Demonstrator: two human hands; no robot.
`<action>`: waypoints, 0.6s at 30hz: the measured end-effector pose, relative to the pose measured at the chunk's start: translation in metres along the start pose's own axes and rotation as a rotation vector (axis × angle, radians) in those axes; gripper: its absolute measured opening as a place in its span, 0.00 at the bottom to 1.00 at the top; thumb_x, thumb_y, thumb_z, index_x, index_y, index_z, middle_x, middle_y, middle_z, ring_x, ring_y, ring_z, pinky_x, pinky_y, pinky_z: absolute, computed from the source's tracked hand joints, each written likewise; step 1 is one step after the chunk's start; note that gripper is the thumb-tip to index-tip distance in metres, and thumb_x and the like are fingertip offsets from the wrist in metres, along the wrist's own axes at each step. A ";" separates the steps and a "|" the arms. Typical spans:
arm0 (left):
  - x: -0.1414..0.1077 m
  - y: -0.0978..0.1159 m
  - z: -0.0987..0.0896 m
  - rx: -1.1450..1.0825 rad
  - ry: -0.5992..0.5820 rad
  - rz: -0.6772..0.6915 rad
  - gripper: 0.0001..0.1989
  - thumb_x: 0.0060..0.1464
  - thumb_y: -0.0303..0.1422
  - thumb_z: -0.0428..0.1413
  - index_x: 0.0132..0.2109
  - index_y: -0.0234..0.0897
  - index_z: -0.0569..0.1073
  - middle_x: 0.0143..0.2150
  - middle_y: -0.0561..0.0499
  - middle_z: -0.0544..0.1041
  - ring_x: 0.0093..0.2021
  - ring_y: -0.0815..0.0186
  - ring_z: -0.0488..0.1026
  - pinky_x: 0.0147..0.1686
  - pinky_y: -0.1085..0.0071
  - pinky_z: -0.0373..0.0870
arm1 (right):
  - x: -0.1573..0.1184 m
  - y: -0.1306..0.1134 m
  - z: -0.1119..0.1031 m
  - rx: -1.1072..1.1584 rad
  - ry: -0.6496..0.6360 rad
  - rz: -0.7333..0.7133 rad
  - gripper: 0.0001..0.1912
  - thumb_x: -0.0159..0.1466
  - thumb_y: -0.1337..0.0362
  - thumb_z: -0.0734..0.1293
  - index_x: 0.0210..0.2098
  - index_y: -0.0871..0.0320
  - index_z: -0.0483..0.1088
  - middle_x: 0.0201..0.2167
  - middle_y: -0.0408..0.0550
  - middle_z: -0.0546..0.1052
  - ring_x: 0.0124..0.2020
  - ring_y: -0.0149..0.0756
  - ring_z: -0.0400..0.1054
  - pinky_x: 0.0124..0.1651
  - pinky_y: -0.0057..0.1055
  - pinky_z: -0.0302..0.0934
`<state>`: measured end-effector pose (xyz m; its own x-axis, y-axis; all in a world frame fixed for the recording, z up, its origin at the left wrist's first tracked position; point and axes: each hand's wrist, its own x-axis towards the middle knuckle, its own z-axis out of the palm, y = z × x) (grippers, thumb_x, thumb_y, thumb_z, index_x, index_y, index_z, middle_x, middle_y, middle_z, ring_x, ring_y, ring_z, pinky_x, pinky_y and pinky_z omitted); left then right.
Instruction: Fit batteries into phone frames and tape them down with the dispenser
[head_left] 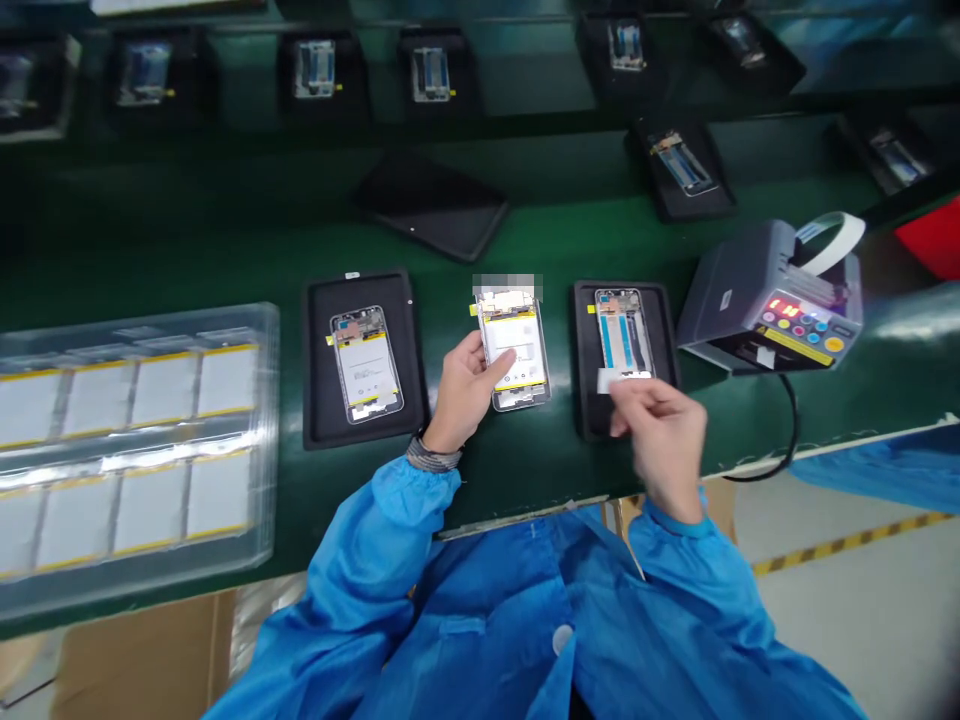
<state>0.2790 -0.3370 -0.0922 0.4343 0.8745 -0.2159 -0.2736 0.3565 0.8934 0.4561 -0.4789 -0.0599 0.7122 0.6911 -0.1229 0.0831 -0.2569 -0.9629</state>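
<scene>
My left hand (463, 390) holds an open phone body (517, 350) with a white battery in it, thumb on the battery's face. To the right, my right hand (664, 435) pinches a small white strip (615, 380) above the lower end of another phone frame (624, 335). That frame shows blue strips inside and lies in a black tray (664, 300). On the left, a phone body with a battery (367, 365) rests in a second black tray (319, 400).
A grey dispenser (772, 300) with lit buttons stands at the right, its black cable hanging forward. A clear tray (266, 440) of batteries lies at the left. Behind are a tilted black tray (431, 205) and rows of trays holding phone frames (682, 165).
</scene>
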 end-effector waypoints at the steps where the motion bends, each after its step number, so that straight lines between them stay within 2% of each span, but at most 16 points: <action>1: 0.000 0.000 0.001 0.003 0.006 0.012 0.27 0.49 0.41 0.71 0.53 0.34 0.75 0.54 0.41 0.82 0.53 0.53 0.80 0.53 0.59 0.78 | -0.005 -0.002 0.015 -0.005 -0.080 -0.007 0.15 0.61 0.52 0.75 0.32 0.58 0.78 0.16 0.41 0.70 0.17 0.31 0.62 0.24 0.29 0.58; 3: -0.001 -0.001 0.002 0.011 0.015 0.032 0.27 0.48 0.41 0.72 0.52 0.35 0.75 0.54 0.41 0.82 0.53 0.53 0.80 0.53 0.60 0.78 | -0.011 -0.006 0.041 -0.004 -0.171 -0.027 0.17 0.61 0.50 0.75 0.31 0.59 0.77 0.15 0.40 0.68 0.17 0.30 0.60 0.23 0.28 0.55; 6: 0.000 -0.002 0.001 0.026 0.024 0.062 0.26 0.49 0.42 0.71 0.51 0.35 0.75 0.54 0.41 0.82 0.54 0.52 0.80 0.53 0.60 0.77 | -0.013 -0.009 0.061 0.002 -0.210 -0.044 0.18 0.60 0.49 0.75 0.31 0.59 0.76 0.14 0.37 0.65 0.16 0.28 0.56 0.22 0.27 0.50; 13: 0.002 -0.005 -0.001 0.038 0.039 0.111 0.26 0.50 0.42 0.70 0.52 0.34 0.74 0.53 0.41 0.82 0.52 0.53 0.80 0.53 0.60 0.77 | -0.009 -0.003 0.071 -0.029 -0.235 -0.072 0.17 0.62 0.50 0.74 0.31 0.59 0.75 0.15 0.36 0.62 0.18 0.27 0.54 0.23 0.27 0.48; 18: 0.001 -0.004 0.000 0.069 0.049 0.139 0.25 0.50 0.43 0.70 0.51 0.35 0.74 0.52 0.42 0.82 0.51 0.54 0.80 0.53 0.61 0.76 | -0.009 0.003 0.076 -0.072 -0.203 -0.111 0.15 0.63 0.53 0.72 0.31 0.59 0.75 0.16 0.35 0.60 0.19 0.27 0.51 0.25 0.28 0.47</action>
<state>0.2805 -0.3372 -0.0965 0.3538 0.9293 -0.1057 -0.2675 0.2089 0.9406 0.3974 -0.4345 -0.0804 0.5419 0.8375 -0.0701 0.2080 -0.2144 -0.9543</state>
